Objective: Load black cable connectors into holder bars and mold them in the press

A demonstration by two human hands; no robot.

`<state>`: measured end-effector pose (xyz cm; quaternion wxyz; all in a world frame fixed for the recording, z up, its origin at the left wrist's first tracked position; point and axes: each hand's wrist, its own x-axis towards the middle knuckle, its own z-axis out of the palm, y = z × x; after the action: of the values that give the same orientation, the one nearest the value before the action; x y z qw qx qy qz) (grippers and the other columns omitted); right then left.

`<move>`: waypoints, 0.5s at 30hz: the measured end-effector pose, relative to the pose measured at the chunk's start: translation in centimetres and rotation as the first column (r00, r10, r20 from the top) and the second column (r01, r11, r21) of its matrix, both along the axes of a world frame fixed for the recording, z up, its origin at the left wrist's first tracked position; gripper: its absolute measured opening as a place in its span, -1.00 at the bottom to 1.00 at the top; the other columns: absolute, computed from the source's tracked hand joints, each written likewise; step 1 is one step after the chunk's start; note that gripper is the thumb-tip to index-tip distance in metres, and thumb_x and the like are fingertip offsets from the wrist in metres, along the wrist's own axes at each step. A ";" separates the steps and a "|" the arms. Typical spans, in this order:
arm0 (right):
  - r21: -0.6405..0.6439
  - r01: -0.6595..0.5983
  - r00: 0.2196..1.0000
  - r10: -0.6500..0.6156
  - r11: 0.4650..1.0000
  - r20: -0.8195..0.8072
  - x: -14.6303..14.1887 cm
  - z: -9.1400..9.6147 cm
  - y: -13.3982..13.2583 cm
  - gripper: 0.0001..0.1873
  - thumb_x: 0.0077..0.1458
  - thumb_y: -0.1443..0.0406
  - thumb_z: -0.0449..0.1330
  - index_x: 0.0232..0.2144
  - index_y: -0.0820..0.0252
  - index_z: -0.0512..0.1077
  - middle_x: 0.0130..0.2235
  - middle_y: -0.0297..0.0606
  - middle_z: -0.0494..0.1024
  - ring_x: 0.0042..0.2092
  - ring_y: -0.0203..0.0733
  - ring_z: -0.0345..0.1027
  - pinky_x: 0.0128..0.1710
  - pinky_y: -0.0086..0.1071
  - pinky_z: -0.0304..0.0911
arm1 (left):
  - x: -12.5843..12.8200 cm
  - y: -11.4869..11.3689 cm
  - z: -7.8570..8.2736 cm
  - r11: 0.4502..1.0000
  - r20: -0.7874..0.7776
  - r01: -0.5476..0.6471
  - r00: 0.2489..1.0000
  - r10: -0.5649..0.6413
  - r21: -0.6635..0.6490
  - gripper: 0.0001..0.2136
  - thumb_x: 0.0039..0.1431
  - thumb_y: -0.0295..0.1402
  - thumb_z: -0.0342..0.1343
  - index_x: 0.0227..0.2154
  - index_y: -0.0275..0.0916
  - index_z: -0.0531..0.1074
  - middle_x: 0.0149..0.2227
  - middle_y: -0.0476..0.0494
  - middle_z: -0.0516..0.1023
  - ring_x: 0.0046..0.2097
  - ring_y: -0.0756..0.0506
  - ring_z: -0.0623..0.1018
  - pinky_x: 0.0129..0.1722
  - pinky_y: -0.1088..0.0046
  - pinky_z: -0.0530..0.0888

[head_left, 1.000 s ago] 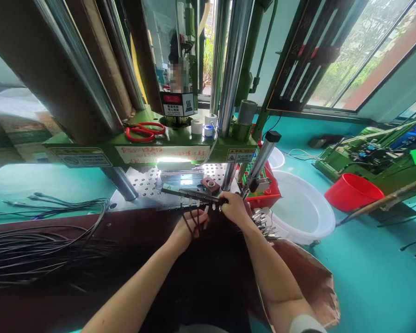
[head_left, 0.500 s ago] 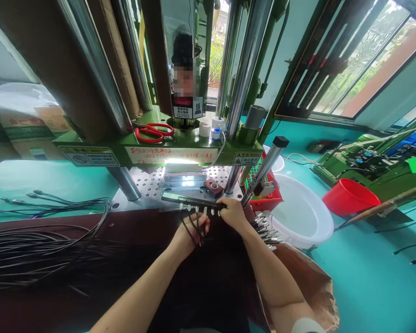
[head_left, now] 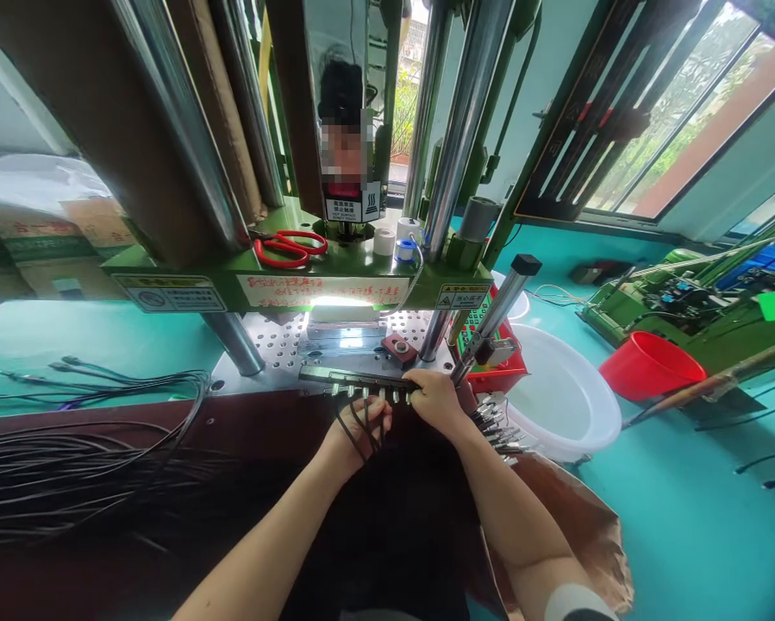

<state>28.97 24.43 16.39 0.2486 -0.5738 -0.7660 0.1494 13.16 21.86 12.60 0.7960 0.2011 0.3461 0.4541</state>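
Note:
A long dark metal fixture bar (head_left: 348, 378) lies across the front of the perforated steel press bed (head_left: 277, 341); several metal plug ends hang along its front edge. My right hand (head_left: 434, 398) is closed on the bar's right end. Just below the bar, my left hand (head_left: 354, 429) is closed round a bunch of thin black cables (head_left: 359, 419) that run up to the plugs. A dark cloth lies under both forearms.
A green press frame (head_left: 296, 285) with steel columns stands over the bed; red scissors (head_left: 289, 245) and tape rolls rest on it. A black cable bundle (head_left: 70, 466) lies left. Right are a white basin (head_left: 565, 392), a red box, a red bucket (head_left: 649, 366) and loose plugs (head_left: 496, 427).
The view has tilted up slightly. Both hands stay at the bar; the left hand has closed a little tighter round the cables.

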 end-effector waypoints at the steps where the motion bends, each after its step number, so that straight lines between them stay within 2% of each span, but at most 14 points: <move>1: 0.023 -0.014 1.000 0.014 1.000 0.026 0.0 0.1 -0.1 -0.62 -0.23 0.50 -0.05 -0.43 0.16 0.49 -0.40 -0.31 0.54 -0.31 -0.24 0.36 -0.36 -0.48 0.11 | -0.1 0.0 0.1 1.000 0.005 0.005 1.000 -0.005 0.017 -0.75 -0.25 -0.31 0.34 -0.57 -0.36 0.42 -0.64 0.00 0.40 -0.64 0.15 0.31 -0.69 0.70 0.21; 5: 0.088 -0.077 0.996 0.071 0.993 0.061 0.0 0.3 -0.1 -0.60 -0.23 0.51 -0.05 -0.39 0.19 0.50 -0.36 -0.27 0.54 -0.27 -0.22 0.37 -0.31 -0.46 0.13 | -0.1 -0.2 0.6 0.996 -0.010 0.032 0.999 -0.032 0.080 -0.79 -0.12 -0.29 0.26 -0.57 -0.35 0.42 -0.67 -0.01 0.38 -0.69 0.16 0.24 -0.70 0.67 0.17; 7: 0.072 -0.103 0.994 0.101 0.992 0.032 -0.1 0.5 0.3 -0.58 -0.24 0.52 -0.05 -0.38 0.19 0.51 -0.35 -0.29 0.55 -0.27 -0.23 0.37 -0.30 -0.48 0.14 | -0.4 -0.6 1.0 0.995 -0.027 0.025 0.999 -0.023 0.092 -0.82 -0.05 -0.30 0.21 -0.55 -0.34 0.43 -0.64 -0.04 0.41 -0.66 0.12 0.30 -0.66 0.63 0.22; 9: 0.016 -0.126 0.992 0.126 0.992 0.018 -0.3 0.9 1.4 -0.58 -0.25 0.52 -0.03 -0.38 0.17 0.51 -0.37 -0.33 0.55 -0.28 -0.24 0.37 -0.31 -0.49 0.15 | -1.2 -1.2 1.4 0.996 -0.034 0.022 0.999 -0.019 0.086 -0.87 -0.03 -0.36 0.18 -0.45 -0.34 0.46 -0.53 -0.12 0.50 -0.54 0.05 0.43 -0.52 0.55 0.36; 11: -0.048 -0.129 0.991 0.131 0.990 0.033 -0.6 1.7 2.9 -0.58 -0.26 0.52 -0.01 -0.38 0.14 0.52 -0.40 -0.37 0.54 -0.29 -0.24 0.36 -0.34 -0.49 0.14 | -2.5 -2.0 1.8 0.995 0.004 0.051 0.999 -0.052 0.085 -0.76 -0.13 -0.48 0.21 -0.31 -0.32 0.46 -0.33 -0.21 0.55 -0.31 -0.08 0.53 -0.27 0.40 0.42; 13: -0.081 -0.126 0.990 0.130 0.989 0.050 -1.0 2.6 4.7 -0.58 -0.27 0.51 0.01 -0.37 0.13 0.53 -0.39 -0.39 0.54 -0.28 -0.23 0.35 -0.34 -0.49 0.13 | -3.6 -2.8 2.1 0.979 0.091 0.177 0.978 -0.187 0.104 -0.53 -0.32 -0.59 0.24 -0.20 -0.28 0.42 -0.13 -0.25 0.52 -0.08 -0.21 0.48 -0.06 0.27 0.35; 15: -0.087 -0.122 0.990 0.127 0.989 0.056 -1.5 3.3 6.6 -0.59 -0.29 0.52 0.03 -0.39 0.13 0.53 -0.39 -0.39 0.54 -0.27 -0.24 0.33 -0.34 -0.50 0.12 | -4.1 -3.4 2.1 0.920 0.134 0.361 0.915 -0.381 0.152 -0.38 -0.41 -0.60 0.28 -0.12 -0.27 0.37 -0.04 -0.28 0.46 0.05 -0.26 0.40 0.02 0.26 0.27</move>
<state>27.48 31.00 19.69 0.1912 -0.5389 -0.8007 0.1787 9.05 18.43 14.74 0.8791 0.2747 0.2073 0.3297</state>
